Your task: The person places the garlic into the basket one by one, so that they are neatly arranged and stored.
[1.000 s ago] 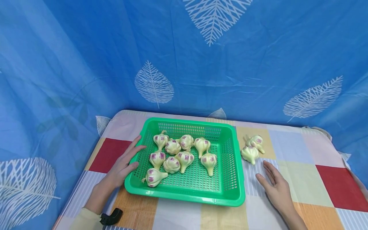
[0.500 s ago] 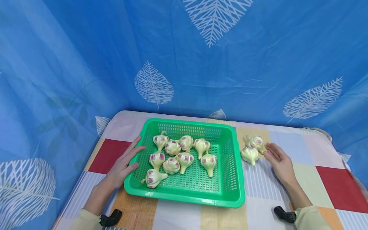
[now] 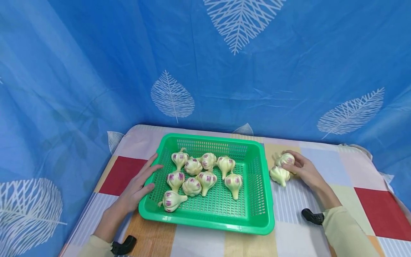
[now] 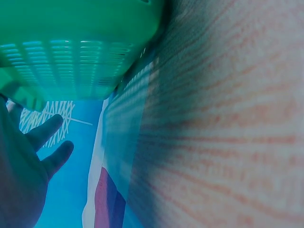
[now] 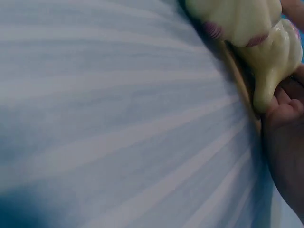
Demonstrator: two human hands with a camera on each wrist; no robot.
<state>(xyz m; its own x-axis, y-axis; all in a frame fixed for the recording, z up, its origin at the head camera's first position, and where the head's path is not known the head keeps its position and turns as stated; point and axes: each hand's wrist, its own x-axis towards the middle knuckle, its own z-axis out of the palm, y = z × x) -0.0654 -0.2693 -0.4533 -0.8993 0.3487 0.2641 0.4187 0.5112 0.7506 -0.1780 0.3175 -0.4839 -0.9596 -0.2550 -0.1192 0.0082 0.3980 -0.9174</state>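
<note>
My left hand (image 3: pixel 134 192) rests its spread, fairly straight fingers at the left rim of a green plastic basket (image 3: pixel 205 226). Several garlic bulbs (image 3: pixel 207 179), pale with purple marks, lie inside the basket. Right of the basket, two more bulbs sit touching on the cloth. My right hand (image 3: pixel 304 170) has its fingers and thumb around the farther garlic bulb (image 3: pixel 285 159). The nearer garlic bulb (image 3: pixel 279 174) lies against it by the thumb. In the right wrist view, the held bulb's stem (image 5: pixel 264 97) points toward the palm.
A patchwork-checked tablecloth (image 3: pixel 321 200) covers the table. Behind and to the left hangs a blue curtain (image 3: pixel 212 82) with white leaf prints. Black wrist devices (image 3: pixel 124 245) show on both arms. The basket's perforated wall (image 4: pixel 71 61) fills the upper left wrist view.
My right hand has moved forward and left to the two loose bulbs, and its fingers have closed around the farther one. The left hand and basket have stayed put.
</note>
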